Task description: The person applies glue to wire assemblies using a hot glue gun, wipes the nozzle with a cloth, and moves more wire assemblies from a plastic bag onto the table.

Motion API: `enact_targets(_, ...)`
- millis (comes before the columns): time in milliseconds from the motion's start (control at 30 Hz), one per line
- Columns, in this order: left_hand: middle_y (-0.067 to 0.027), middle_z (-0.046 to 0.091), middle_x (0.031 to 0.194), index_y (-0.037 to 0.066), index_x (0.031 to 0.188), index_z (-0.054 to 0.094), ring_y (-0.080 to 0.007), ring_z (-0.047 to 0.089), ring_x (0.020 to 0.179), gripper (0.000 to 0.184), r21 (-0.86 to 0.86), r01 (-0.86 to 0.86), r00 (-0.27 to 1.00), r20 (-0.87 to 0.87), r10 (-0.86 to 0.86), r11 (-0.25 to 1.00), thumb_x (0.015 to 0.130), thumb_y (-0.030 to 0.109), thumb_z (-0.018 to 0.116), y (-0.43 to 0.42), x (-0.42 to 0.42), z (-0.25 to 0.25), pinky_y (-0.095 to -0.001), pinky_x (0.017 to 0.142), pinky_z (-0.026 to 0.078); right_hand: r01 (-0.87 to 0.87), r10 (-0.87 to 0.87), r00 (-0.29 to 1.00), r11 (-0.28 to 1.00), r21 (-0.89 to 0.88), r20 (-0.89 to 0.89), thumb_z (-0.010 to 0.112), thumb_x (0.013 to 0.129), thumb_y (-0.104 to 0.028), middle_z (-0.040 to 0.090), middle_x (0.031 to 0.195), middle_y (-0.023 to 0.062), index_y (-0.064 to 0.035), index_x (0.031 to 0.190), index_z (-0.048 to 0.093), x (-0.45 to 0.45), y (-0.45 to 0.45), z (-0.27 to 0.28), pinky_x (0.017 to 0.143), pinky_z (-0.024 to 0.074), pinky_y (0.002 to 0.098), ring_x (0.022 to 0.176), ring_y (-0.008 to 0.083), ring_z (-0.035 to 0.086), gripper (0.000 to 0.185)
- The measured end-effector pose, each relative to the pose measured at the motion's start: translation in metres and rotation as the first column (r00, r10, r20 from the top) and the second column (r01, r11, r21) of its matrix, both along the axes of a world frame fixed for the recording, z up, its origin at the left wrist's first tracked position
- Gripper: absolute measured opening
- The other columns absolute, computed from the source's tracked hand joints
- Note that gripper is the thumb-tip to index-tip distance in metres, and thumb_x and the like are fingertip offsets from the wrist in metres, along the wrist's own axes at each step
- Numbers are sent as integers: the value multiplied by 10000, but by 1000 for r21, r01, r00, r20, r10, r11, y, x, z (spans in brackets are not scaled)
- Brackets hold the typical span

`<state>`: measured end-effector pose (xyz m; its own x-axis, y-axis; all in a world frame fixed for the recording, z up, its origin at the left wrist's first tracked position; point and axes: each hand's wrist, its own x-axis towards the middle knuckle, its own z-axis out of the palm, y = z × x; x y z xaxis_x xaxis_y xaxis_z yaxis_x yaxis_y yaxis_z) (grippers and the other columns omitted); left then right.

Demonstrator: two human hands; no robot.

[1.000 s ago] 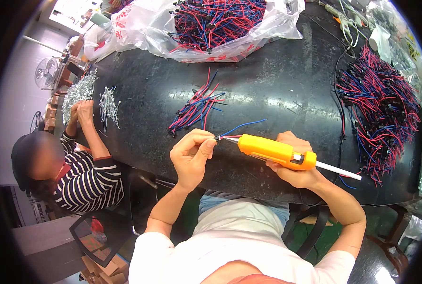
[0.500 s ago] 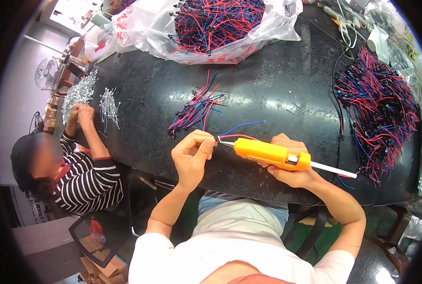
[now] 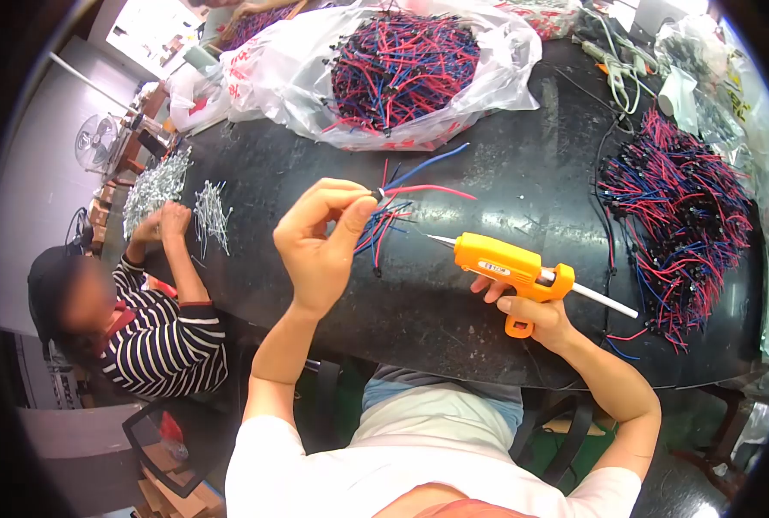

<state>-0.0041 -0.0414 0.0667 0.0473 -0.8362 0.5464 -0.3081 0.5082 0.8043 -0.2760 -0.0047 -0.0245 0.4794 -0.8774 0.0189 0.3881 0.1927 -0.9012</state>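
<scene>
Black table (image 3: 428,324), scuffed surface, curving across my remote view. Far side: clear plastic bag (image 3: 285,91), open, red and blue wires (image 3: 406,69) inside. Middle: small bunch (image 3: 390,226) of similar wires, partly hidden from me. Right: large heap (image 3: 687,216) of red and blue wires, black cable (image 3: 603,177) running just beside it. Left, as I see it: pale pile (image 3: 154,192), smaller pale bundle (image 3: 212,214) near it.

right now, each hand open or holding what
Left hand: closed, pinching a red-and-blue wire pair by its black end.
Right hand: closed, holding the yellow glue gun.
</scene>
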Motion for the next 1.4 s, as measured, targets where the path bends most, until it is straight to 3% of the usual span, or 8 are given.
enact_targets(167,-64,659,940,-55,905,680,-61,557,765,70,86,69,997,27,-71,994,889,9,704,8,-22,-16,-189,677,435,103,-104,994,994,-47,-26,662,878,-57,671,1033,94,-28,1075,650,-1,1,-1,903,480,336,1048,188,615,200)
enact_targets(333,-69,665,931,-51,909,690,-44,534,683,66,81,60,994,81,-67,995,879,3,711,13,-32,-29,-180,588,415,99,-99,995,995,7,-26,681,874,-51,678,1020,86,-21,1080,647,1,4,4,879,502,306,994,164,632,211)
enact_targets(533,-73,682,907,-41,916,713,-40,522,647,89,-101,-17,965,260,43,995,837,-12,741,14,-34,-32,-184,556,390,65,-66,997,998,-27,-41,676,865,-34,685,996,89,-18,1033,668,0,5,3,857,514,302,976,160,638,169)
enact_targets(833,-71,689,914,-24,935,726,-72,550,678,115,-120,-116,952,268,145,986,821,-16,743,15,-8,-23,-206,598,418,57,-57,998,998,-24,-12,652,862,-36,679,992,100,-1,1002,659,-3,5,1,892,500,333,999,197,637,145)
enact_targets(1100,-111,692,925,29,956,744,-179,586,683,175,-588,-199,858,282,429,784,786,-12,752,-73,26,35,-283,628,453,25,-25,999,999,-25,20,645,839,-59,668,970,114,1,968,649,-1,-2,-5,905,475,368,989,222,630,143)
enact_targets(1167,-94,708,960,28,981,734,-164,641,806,167,-717,-122,770,368,522,686,814,30,740,-132,34,46,-280,710,488,36,-35,999,999,27,-37,645,829,-73,666,947,111,4,964,648,0,-2,1,908,473,375,988,227,630,155)
enact_targets(1267,-109,694,885,51,967,733,-313,628,805,203,-528,-273,764,388,514,804,767,81,758,-166,43,28,-400,763,486,53,-49,993,998,36,-105,637,843,-104,667,934,106,7,961,650,-1,-4,1,906,473,378,977,221,629,163)
enact_targets(1400,-110,667,815,23,822,706,-260,636,752,99,-273,-38,719,661,216,961,774,92,759,-61,45,-11,-363,687,491,62,-59,991,998,21,-121,632,851,-100,672,946,102,12,987,653,1,-3,3,905,475,376,975,215,629,178)
